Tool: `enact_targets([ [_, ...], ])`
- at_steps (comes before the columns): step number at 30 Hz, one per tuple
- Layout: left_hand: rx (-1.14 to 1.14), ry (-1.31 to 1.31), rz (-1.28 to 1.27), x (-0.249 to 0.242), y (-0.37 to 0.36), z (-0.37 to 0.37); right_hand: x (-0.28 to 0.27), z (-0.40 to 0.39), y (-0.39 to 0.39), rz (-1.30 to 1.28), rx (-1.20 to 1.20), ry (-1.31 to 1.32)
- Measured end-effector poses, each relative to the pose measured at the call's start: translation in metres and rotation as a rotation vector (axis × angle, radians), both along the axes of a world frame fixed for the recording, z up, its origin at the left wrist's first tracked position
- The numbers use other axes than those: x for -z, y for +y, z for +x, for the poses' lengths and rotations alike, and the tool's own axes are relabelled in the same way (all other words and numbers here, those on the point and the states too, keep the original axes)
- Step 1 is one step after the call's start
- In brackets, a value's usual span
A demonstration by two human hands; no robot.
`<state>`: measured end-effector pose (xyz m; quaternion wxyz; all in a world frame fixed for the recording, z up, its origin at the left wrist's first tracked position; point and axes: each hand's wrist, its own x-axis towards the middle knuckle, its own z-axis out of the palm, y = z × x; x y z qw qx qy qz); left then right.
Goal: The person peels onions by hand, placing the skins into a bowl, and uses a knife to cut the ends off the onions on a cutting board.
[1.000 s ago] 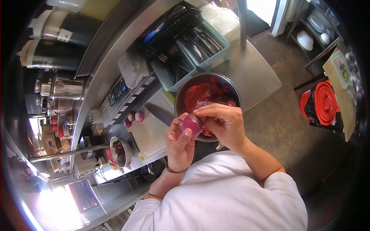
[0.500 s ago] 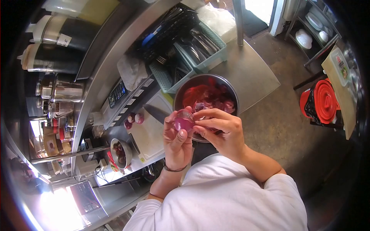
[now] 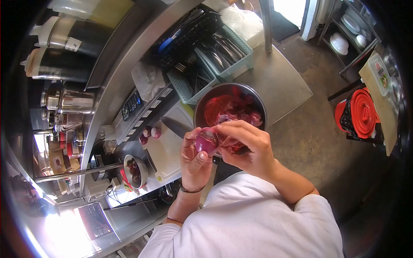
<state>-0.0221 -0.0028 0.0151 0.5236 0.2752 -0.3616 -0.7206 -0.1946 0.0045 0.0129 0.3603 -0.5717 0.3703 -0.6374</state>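
My left hand (image 3: 194, 158), with a dark band at the wrist, holds up a shiny red onion (image 3: 205, 142); thumb and fingers wrap its sides. At the onion's right side, my right hand (image 3: 250, 145) is closed in a pinch on the papery red onion skin (image 3: 222, 139), which is partly hidden by the fingers. Just behind and beneath both hands is a round metal bowl (image 3: 262, 101) holding loose onion skins. A knife (image 3: 175, 127) lies on the white cutting board (image 3: 162, 151) to the left.
Several small onions (image 3: 155, 132) sit beyond the board. A bowl of onions (image 3: 143, 168) stands farther left. Green cutlery baskets (image 3: 249, 61) are behind the metal bowl. A red lidded bin (image 3: 363, 112) stands at the right. A metal post (image 3: 266, 26) rises at the back.
The onion has turned in my left hand and now shows a darker patch of skin on its upper right. My right fingers have curled in more closely, pulling at the skin.
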Motion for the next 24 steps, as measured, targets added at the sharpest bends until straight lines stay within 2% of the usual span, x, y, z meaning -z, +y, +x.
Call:
enact_targets([
  [1,0.000,0.001,0.000,-0.001,0.000,0.000,0.001,0.001,-0.001,-0.090,0.035,0.063],
  [5,0.006,-0.042,0.004,-0.005,-0.001,0.002,0.006,0.004,-0.002,-0.162,0.092,0.094],
  [10,-0.057,-0.148,0.038,-0.005,0.000,-0.003,0.014,0.010,-0.010,-0.161,0.193,0.114],
  [12,-0.058,0.026,0.148,-0.004,0.001,-0.008,0.018,0.009,-0.014,-0.140,0.222,0.153],
  [13,-0.059,0.026,0.149,-0.005,0.001,-0.007,0.018,0.006,-0.015,-0.139,0.221,0.153],
  [15,-0.020,0.125,0.265,-0.009,-0.001,-0.003,0.016,-0.003,-0.015,-0.102,0.075,0.126],
  [19,0.032,0.126,0.274,-0.008,-0.001,0.000,0.001,0.001,-0.008,-0.106,0.090,0.098],
  [24,-0.012,0.026,0.074,-0.011,-0.001,-0.007,0.011,0.004,-0.004,-0.201,0.153,0.128],
])
